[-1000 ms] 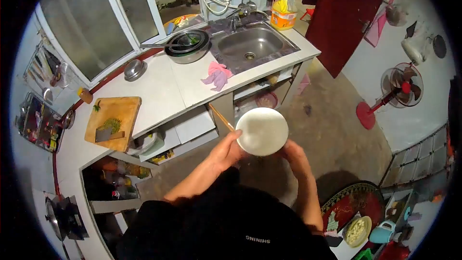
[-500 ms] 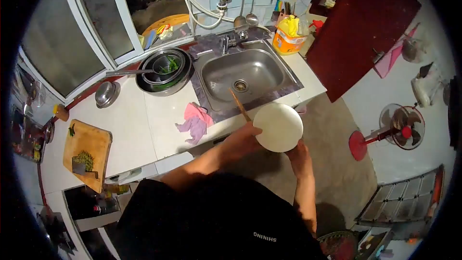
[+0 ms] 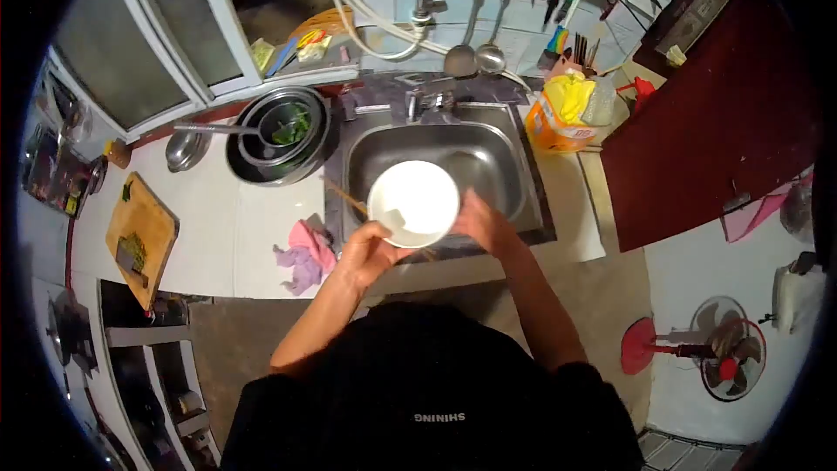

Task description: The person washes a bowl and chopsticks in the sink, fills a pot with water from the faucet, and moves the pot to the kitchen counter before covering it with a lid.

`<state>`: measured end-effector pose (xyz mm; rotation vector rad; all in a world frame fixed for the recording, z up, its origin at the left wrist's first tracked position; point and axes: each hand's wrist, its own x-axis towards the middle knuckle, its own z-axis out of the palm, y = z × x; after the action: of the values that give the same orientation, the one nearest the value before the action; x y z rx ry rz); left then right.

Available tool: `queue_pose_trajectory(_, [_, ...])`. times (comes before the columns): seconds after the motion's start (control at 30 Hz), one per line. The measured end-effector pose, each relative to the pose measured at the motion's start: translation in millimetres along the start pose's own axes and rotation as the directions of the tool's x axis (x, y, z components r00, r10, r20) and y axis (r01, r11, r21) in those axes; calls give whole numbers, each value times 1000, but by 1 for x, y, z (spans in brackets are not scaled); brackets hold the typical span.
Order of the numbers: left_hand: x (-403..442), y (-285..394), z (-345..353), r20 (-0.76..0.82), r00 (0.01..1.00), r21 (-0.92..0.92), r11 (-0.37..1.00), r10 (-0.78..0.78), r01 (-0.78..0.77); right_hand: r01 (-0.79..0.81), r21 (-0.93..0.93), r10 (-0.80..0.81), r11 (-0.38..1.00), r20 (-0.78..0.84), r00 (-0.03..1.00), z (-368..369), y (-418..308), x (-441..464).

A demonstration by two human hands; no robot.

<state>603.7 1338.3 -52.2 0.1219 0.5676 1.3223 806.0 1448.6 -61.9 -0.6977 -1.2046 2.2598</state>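
Note:
A white bowl (image 3: pixel 414 202) is tilted so its inside shows, above the front left part of the steel sink (image 3: pixel 514 170). My left hand (image 3: pixel 370 253) grips its lower left rim, thumb on the edge. Brown chopsticks (image 3: pixel 343 195) stick out from behind the bowl on that side. At the bowl's right edge is my right hand (image 3: pixel 482 220), its fingers extended and slightly blurred; whether they touch the bowl is unclear. The faucet (image 3: pixel 429 103) stands behind the sink. Pink and lilac cloths (image 3: pixel 307 255) lie on the counter left of the sink.
Stacked metal bowls with greens and a strainer (image 3: pixel 281 135) stand left of the sink, beside a metal lid (image 3: pixel 187 148). Farther left lies a cutting board (image 3: pixel 144 231) with a cleaver. An orange container (image 3: pixel 562 118) stands right of the sink. A red fan (image 3: pixel 728 366) is at right.
The view has turned and moved up to the sink. The bowl has gone from over the floor to over the sink, and my right hand has loosened from its grip on the rim.

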Motion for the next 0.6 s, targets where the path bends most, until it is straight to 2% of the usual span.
queue_pose_trajectory(0.1, [26,-4,5,-52,997,-66,996,53,-57,-88,-82,85,993,-46,995,-66,-5,48])
queue_pose_trajectory(0.23, [55,-16,0,-192,979,-64,994,73,-87,-223,-258,182,940,-173,968,-129,-17,99])
queue_pose_trajectory(0.33, [73,-19,4,-186,979,-88,991,80,-98,-297,-373,204,879,-269,941,-175,-17,149])
queue_pose_trajectory(0.37, [79,-18,8,-181,977,-59,990,112,-124,-292,-398,191,870,-274,942,-187,-19,163])
queue_pose_trajectory(0.47, [104,-14,-5,-219,972,-76,992,82,-101,-305,-420,180,855,-312,933,-209,-27,210])
queue_pose_trajectory(0.53, [120,-13,-5,-218,971,-64,991,97,-113,-250,-514,74,820,-337,938,-212,-37,235])
queue_pose_trajectory(0.6, [139,-5,-3,-255,965,-89,993,52,-77,-265,-682,-33,681,-391,920,-207,-55,280])
